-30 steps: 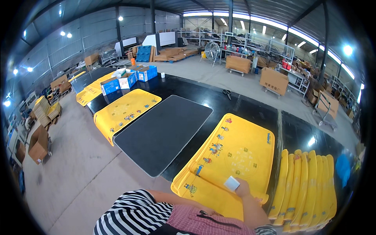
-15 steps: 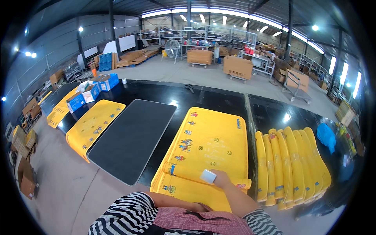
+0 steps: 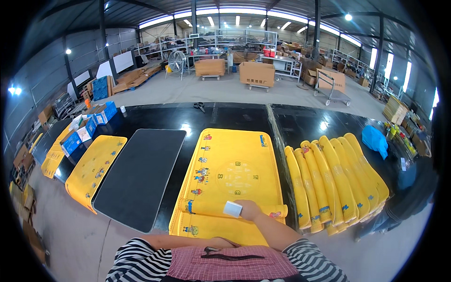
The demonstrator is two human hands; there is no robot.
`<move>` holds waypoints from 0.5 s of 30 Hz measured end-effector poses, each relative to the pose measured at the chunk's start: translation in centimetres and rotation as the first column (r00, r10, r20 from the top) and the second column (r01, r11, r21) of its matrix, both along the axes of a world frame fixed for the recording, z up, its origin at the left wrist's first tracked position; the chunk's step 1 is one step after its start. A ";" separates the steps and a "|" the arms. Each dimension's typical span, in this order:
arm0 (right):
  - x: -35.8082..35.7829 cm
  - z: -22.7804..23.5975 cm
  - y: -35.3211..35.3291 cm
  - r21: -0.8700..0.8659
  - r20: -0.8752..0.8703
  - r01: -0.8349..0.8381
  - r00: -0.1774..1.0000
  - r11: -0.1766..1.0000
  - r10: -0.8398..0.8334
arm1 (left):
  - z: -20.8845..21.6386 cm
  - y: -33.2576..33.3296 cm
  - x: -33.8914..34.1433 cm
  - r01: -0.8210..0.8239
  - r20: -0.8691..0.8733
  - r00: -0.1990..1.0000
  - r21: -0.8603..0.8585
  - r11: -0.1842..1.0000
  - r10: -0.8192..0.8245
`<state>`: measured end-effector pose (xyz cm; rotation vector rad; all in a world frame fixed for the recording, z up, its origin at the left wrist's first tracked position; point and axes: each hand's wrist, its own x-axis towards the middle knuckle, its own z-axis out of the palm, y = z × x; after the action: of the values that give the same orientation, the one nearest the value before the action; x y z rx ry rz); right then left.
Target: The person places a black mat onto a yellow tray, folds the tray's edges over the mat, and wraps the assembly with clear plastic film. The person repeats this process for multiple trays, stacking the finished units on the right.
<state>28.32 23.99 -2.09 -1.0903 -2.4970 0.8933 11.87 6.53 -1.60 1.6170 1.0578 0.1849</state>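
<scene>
A large yellow mat (image 3: 235, 164) with printed figures lies flat on the black table in front of me. Its near end is curled into a low roll (image 3: 202, 207). My right hand (image 3: 249, 210) rests on that roll and holds a small white-grey block (image 3: 232, 208) against it. My left forearm lies across my waist just below the mat's near edge. My left hand (image 3: 228, 243) sits there by the edge, its fingers too hidden to judge.
Several rolled yellow mats (image 3: 333, 183) lie side by side to the right. A black mat (image 3: 141, 178) and another yellow mat (image 3: 94, 169) lie to the left, with blue boxes (image 3: 89, 127) beyond. Scissors (image 3: 199, 107) lie at the table's far side. A blue bag (image 3: 376, 141) is far right.
The view has swung so the yellow mat is now straight ahead. My right hand with the white-grey block stays at the mat's near end, which now shows as a roll.
</scene>
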 end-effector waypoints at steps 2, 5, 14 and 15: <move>-0.4 0.5 -0.1 0.022 0.000 -0.016 1.000 1.000 0.016 | 2.7 0.2 -1.4 -0.040 -0.076 0.997 -0.162 0.986 0.028; -1.1 0.0 0.2 0.029 0.028 -0.030 0.999 0.999 0.029 | 3.1 1.2 -5.4 0.469 -0.191 0.874 0.571 0.674 -0.447; -0.5 0.4 0.0 -0.002 0.026 0.023 0.999 1.000 -0.023 | 18.9 1.4 -13.3 -0.363 0.694 0.686 0.067 0.929 0.218; -0.5 0.0 0.1 -0.013 0.000 0.021 1.000 1.000 -0.021 | 17.2 2.0 -13.2 -0.445 0.773 0.561 -0.020 0.895 0.296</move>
<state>27.78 24.11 -2.06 -1.1177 -2.4785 0.9052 -1.32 8.57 15.55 1.2181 0.6860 1.1924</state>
